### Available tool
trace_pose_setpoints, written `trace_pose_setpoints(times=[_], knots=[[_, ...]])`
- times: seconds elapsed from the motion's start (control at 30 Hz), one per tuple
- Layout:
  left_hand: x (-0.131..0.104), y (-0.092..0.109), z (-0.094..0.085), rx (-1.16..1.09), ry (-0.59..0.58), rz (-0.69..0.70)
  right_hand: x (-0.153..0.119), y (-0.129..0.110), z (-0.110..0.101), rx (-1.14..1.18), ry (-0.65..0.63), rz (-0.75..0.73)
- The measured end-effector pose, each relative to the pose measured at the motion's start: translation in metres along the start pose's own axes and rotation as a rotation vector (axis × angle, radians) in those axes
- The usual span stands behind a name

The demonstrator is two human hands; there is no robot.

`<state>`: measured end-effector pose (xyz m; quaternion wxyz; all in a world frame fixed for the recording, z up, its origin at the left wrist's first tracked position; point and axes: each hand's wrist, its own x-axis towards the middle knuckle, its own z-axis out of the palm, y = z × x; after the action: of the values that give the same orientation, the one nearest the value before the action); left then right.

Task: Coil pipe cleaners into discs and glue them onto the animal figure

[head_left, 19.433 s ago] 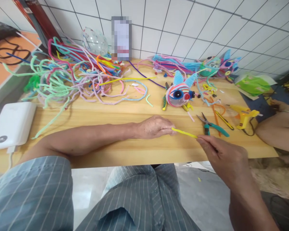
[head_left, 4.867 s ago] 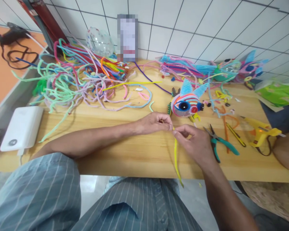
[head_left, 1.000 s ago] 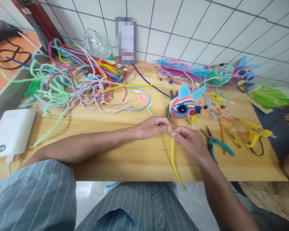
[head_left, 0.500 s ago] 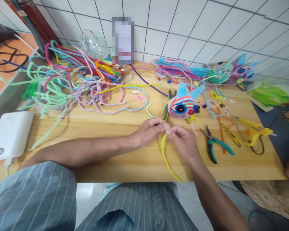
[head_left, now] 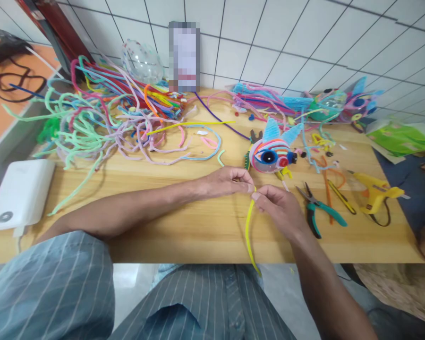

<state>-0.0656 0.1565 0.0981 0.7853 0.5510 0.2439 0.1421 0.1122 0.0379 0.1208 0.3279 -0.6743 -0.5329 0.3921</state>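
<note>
A yellow pipe cleaner (head_left: 248, 231) is pinched at its upper end by both hands, and its long tail hangs down past the table's front edge. My left hand (head_left: 235, 181) is closed on the tip from the left. From the right, my right hand (head_left: 278, 205) grips it just below, thumb against fingers. Right behind the hands stands an animal figure (head_left: 271, 153) with blue ears, a large black-and-blue eye, a red button and striped pipe-cleaner wrapping. The very end of the strip is hidden by the fingertips.
Pliers (head_left: 317, 210), a yellow cutter (head_left: 342, 197) and a yellow glue gun (head_left: 375, 191) lie to the right. Tangled pipe cleaners (head_left: 88, 127) spread over the left back. A white power bank (head_left: 21, 193) sits far left. A phone (head_left: 184, 56) leans on the tiled wall.
Both hands have shifted slightly right in the picture, still pinching the yellow pipe cleaner. Its hanging tail has swung a little and hangs straighter. The whole view has moved slightly.
</note>
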Motion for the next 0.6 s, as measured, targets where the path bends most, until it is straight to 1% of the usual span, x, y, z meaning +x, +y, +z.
trace_pose_setpoints(times=[0.07,0.13,0.23,0.33,0.43,0.5,0.6], knots=[[-0.001,0.002,-0.001,0.017,-0.020,0.013,-0.001,-0.001,-0.003,-0.035,-0.026,-0.014],[-0.003,0.000,0.002,0.011,0.009,0.006,-0.002,-0.001,-0.002,-0.032,-0.018,-0.020],[-0.007,-0.008,0.012,-0.074,0.125,-0.004,-0.002,0.000,0.006,0.018,0.047,-0.023],[-0.013,-0.016,0.025,-0.245,0.256,0.012,0.000,0.002,0.024,0.081,0.117,-0.027],[-0.016,-0.021,0.034,-0.380,0.337,-0.002,0.004,0.003,0.038,0.131,0.157,-0.030],[-0.014,-0.022,0.033,-0.397,0.330,-0.015,0.006,0.003,0.038,0.133,0.138,-0.020],[-0.007,-0.017,0.023,-0.321,0.250,-0.017,0.006,0.003,0.024,0.109,0.040,0.003]])
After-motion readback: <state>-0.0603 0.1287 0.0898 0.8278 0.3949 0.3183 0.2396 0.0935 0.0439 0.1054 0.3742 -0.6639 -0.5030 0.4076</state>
